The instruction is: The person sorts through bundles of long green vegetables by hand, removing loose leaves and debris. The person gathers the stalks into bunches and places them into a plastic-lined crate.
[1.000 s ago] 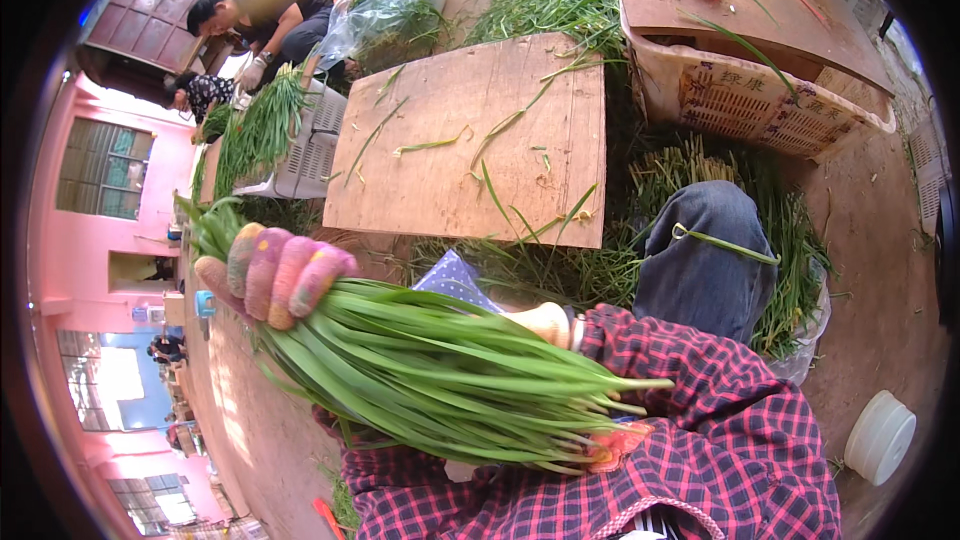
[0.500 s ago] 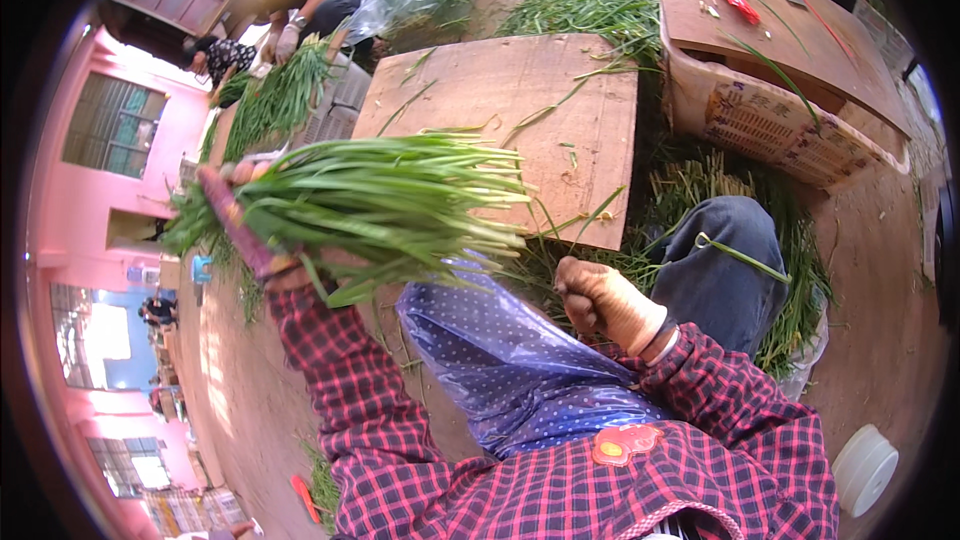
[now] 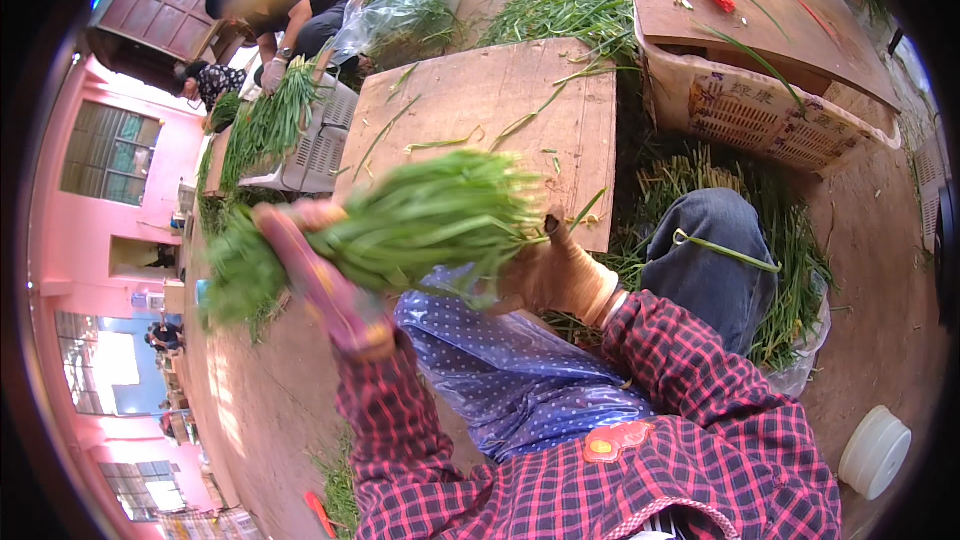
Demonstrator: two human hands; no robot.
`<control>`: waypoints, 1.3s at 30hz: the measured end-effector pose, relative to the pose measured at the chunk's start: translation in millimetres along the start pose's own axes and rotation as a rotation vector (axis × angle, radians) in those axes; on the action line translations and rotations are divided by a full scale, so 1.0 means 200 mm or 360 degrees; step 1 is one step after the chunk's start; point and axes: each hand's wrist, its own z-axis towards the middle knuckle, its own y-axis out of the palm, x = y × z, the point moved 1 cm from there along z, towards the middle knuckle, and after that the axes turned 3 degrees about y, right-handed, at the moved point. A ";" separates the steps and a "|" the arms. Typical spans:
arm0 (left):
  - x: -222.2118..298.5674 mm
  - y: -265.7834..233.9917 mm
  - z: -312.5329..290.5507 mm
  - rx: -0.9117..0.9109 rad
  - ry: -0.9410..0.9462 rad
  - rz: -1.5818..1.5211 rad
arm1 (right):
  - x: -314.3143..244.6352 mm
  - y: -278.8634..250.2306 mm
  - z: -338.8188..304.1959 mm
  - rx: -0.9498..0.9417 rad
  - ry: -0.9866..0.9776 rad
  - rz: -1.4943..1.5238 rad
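While you've got the bunch up off the board, quick notes:

Bunch: green chive-like stalks (image 3: pixel 420 225), held across your front, above the wooden board (image 3: pixel 480 110) & your blue dotted apron (image 3: pixel 500 370). Leafy tips fan out past your left side; cut ends face right.

Left hand: (image 3: pixel 320 275) under/around the bunch mid-length, in a grimy multicolour glove, blurred. Fingers look wrapped round the stalks, but can't tell how tight.

Right hand: (image 3: pixel 560 275) tan glove, at the cut ends, palm against them. Fingers curled in twd the stalk butts; can't tell if they're clamped on the stalks or just pressing.

Doing it well, my read: keep L grip snug enough that stalks don't slide, use R palm to square the butts flush. Don't crush the soft leaves. Hold the bunch level so loose blades don't drop out the tip end.

Risk: stray stalks already lie on the board and one across your right knee (image 3: pixel 725 250); a loose grip prob adds more.

Nearby: pile of greens (image 3: pixel 790 240) on the ground by your knee; perforated crate (image 3: pixel 770 115) behind-right w/ a board on top; white round lid (image 3: pixel 875 450) low right.

Others: person (image 3: pixel 280 15) far left-top handling their own greens over a grey crate (image 3: pixel 315 145). Well apart from you.
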 end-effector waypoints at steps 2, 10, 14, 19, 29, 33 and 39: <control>0.02 0.04 -0.25 -0.0108 0.0177 0.0225 | -0.03 -0.06 -0.03 -0.0247 -0.0148 0.0112; 0.27 -0.35 -0.77 -0.0825 -0.0143 0.0601 | 0.12 -0.11 -0.05 -0.0218 0.0454 0.1703; 0.32 -0.56 -0.86 -0.1399 -0.0636 0.0609 | 0.20 -0.12 -0.01 0.0636 -0.0015 0.0123; 0.33 -0.69 -0.84 -0.1802 -0.1639 0.0485 | 0.20 -0.12 0.02 0.0738 -0.0239 -0.0094; -0.16 -0.30 -0.56 -0.1064 -0.0319 0.1418 | 0.14 -0.08 0.00 0.0360 -0.0174 0.0197; -0.27 -0.14 -0.71 -0.1006 -0.0555 0.1271 | 0.11 -0.03 -0.03 0.0342 -0.0191 0.0001; -0.31 -0.06 -0.81 -0.0712 -0.0539 0.0922 | 0.02 0.06 -0.06 0.0345 -0.0319 -0.0418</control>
